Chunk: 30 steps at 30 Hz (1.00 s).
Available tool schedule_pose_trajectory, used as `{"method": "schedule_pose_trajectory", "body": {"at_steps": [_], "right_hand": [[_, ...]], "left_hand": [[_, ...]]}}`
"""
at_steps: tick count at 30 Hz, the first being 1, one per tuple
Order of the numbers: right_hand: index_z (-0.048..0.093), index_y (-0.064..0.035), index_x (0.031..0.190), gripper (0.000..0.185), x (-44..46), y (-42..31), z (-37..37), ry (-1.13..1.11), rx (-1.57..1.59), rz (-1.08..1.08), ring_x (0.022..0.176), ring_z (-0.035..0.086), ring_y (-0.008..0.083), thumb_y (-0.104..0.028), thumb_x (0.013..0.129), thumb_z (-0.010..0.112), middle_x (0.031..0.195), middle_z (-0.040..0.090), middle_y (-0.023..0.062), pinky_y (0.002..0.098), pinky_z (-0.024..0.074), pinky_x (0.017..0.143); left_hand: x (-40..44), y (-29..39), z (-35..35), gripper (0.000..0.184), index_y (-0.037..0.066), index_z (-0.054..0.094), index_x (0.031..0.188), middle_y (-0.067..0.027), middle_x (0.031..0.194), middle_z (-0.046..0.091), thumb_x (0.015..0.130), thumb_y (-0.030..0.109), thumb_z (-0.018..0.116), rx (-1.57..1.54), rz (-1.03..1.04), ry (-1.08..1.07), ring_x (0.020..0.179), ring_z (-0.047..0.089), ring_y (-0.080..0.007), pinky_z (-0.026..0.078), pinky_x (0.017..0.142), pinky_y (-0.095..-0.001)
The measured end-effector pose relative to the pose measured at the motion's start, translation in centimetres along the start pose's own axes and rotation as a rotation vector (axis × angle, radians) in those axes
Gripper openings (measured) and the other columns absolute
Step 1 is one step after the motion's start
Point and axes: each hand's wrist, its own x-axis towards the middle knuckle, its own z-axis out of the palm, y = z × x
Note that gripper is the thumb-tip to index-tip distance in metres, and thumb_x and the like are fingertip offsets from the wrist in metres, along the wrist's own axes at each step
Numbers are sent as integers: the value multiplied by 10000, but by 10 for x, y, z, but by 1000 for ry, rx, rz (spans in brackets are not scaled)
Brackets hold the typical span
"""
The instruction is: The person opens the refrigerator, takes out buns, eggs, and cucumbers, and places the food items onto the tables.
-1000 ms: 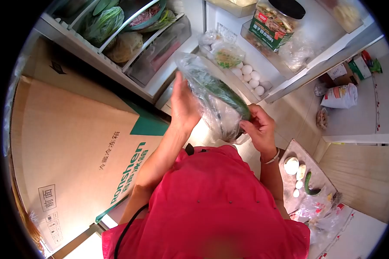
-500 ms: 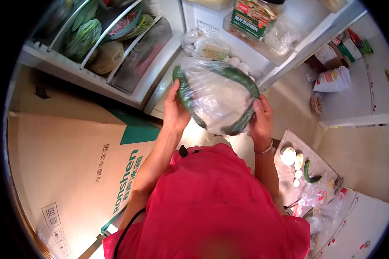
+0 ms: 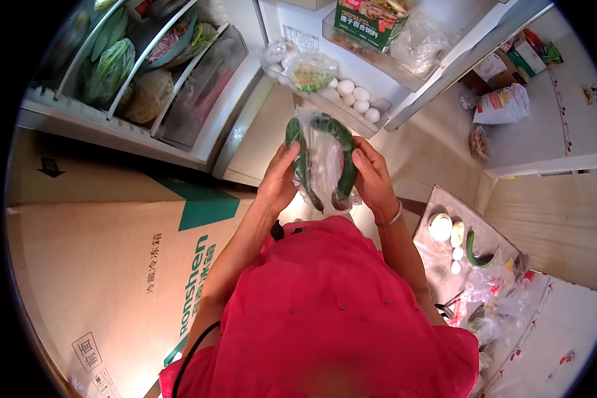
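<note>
A clear plastic bag (image 3: 323, 149) with two dark green curved cucumbers in it is held up in front of me. My left hand (image 3: 278, 179) grips the bag's left side, its thumb against the straighter cucumber (image 3: 301, 159). On the other side, my right hand (image 3: 374, 178) is closed round the strongly bent cucumber (image 3: 347, 156) through the plastic. Fingers behind the bag are partly hidden. Beyond the bag lies the open fridge door's lower shelf with several white eggs (image 3: 361, 93) and a bag of greens (image 3: 312, 71).
Fridge drawers (image 3: 192, 93) with bagged vegetables stand open at upper left. A big Ronshen carton (image 3: 113, 259) fills the left side. On the right, a small table (image 3: 438, 205) bears a white bowl (image 3: 440, 227), another cucumber (image 3: 471, 249), two eggs and plastic bags.
Both hands have come closer together and the bag has narrowed between them, the cucumbers drawn nearer each other. More of the eggs on the door shelf now shows.
</note>
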Motion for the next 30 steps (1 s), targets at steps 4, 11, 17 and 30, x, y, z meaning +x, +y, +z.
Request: {"method": "schedule_pose_trajectory", "body": {"at_steps": [4, 11, 17, 30], "right_hand": [[510, 10, 1200, 276, 11, 9, 12, 30, -110, -31, 953, 540, 73, -109, 955, 551, 1030, 592, 28, 232, 437, 854], [526, 20, 1192, 302, 22, 21, 30, 37, -128, -14, 947, 572, 88, -44, 909, 611, 1038, 621, 40, 241, 471, 848], [524, 32, 1217, 336, 27, 27, 34, 36, -129, -19, 958, 577, 96, -25, 899, 615, 1045, 626, 51, 243, 474, 855], [507, 44, 1248, 346, 32, 18, 41, 29, 113, 115, 933, 587, 112, -14, 914, 572, 1047, 632, 69, 259, 487, 845]], "left_hand": [[-5, -4, -3, 702, 53, 298, 1394, -91, 1278, 497, 871, 339, 669, 68, 14, -59, 1164, 509, -204, 415, 982, -360], [-8, -5, -16, 843, 47, 241, 1421, -95, 1295, 464, 749, 22, 749, 168, 71, -60, 1201, 472, -210, 397, 1008, -360], [-14, -2, -24, 866, 94, 230, 1434, -87, 1283, 470, 722, -81, 691, 104, 111, -19, 1198, 472, -208, 398, 1008, -365], [-11, -11, -50, 912, 146, 158, 1475, -68, 1305, 446, 718, -170, 559, 327, 232, 75, 1155, 489, -190, 418, 927, -276]]}}
